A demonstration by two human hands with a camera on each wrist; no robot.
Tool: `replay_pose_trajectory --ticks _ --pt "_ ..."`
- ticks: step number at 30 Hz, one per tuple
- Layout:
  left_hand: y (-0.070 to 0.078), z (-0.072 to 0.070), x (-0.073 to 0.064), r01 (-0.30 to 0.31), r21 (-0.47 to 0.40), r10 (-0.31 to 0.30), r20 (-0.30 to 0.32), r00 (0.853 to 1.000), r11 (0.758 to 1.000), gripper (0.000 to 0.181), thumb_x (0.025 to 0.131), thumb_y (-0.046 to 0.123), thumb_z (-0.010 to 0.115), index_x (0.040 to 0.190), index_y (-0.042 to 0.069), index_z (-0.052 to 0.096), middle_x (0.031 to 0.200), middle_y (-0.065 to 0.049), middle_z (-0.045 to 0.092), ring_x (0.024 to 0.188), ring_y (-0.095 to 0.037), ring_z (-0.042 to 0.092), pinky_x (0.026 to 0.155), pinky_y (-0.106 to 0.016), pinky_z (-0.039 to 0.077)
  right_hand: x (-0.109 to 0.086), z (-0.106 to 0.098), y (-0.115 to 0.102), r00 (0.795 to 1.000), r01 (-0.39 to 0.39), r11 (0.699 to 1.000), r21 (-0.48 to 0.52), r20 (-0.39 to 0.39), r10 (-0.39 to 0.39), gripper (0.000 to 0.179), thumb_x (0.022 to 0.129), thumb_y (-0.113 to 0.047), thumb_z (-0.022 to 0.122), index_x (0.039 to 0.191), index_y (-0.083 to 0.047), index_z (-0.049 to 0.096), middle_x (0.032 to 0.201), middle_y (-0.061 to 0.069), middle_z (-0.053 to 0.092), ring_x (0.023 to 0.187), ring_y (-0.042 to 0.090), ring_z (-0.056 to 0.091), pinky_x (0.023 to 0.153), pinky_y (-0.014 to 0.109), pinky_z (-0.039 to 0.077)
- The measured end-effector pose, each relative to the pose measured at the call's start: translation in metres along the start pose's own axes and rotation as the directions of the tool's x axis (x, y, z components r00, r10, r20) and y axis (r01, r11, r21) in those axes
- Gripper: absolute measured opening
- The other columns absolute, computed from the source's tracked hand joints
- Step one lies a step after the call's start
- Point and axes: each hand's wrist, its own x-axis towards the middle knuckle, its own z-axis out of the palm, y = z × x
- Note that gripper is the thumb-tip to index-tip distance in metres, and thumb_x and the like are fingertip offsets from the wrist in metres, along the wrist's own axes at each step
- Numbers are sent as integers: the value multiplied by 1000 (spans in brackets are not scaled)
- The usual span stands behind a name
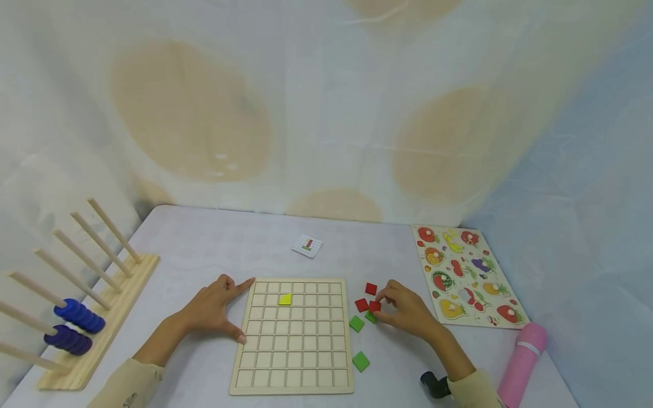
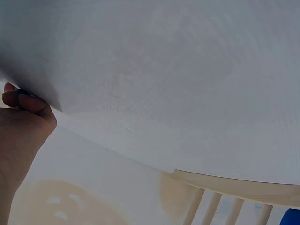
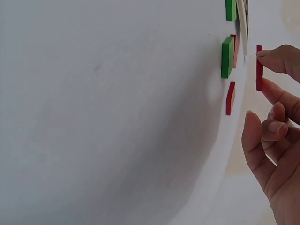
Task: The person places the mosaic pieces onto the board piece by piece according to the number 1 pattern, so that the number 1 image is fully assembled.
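My right hand (image 1: 405,309) pinches a red square tile (image 3: 259,69) between thumb and finger, lifted off the table in the right wrist view. Under and beside it lie two more red tiles (image 1: 371,288) and several green tiles (image 1: 361,361). A wooden grid board (image 1: 292,391) lies flat in front of me, with one yellow piece (image 1: 285,299) in an upper cell. My left hand (image 1: 214,309) rests along the board's left edge, index finger at the top corner and thumb lower down. The left wrist view shows that hand (image 2: 28,112) only at its edge.
Behind the board lies a small pattern card (image 1: 308,245). A wooden peg stand (image 1: 119,300) with blue and purple rings is at the left. On the right are a fruit puzzle board (image 1: 469,277), a pink cylinder (image 1: 522,362) and a small black object (image 1: 435,385).
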Motion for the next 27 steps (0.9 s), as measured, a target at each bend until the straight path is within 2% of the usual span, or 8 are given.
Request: replay_pose_trajectory --ticks 7,19,27 --pt "-3 2 1 7 3 -7 7 1000 1000 127 49 82 77 153 18 40 101 -1 35 74 -13 32 63 -23 29 12 8 -11 998 54 999 -5 22 -54 20 77 -22 85 90 -16 70 83 -4 49 77 12 48 63 20 42" --pt "0 -1 1 10 -7 -10 10 1000 1000 127 49 79 80 152 17 40 101 -1 35 74 -12 31 63 -23 28 26 17 -33 991 123 992 27 39 -124 20 79 -24 84 91 -17 70 84 0 53 76 17 52 62 19 43" --pt "1 -1 1 16 -11 -16 14 1000 1000 126 49 79 80 152 18 41 100 0 35 75 -13 31 63 -23 28 36 25 -45 986 146 988 52 70 -150 19 80 -23 82 92 -16 70 85 1 53 76 16 53 63 20 42"
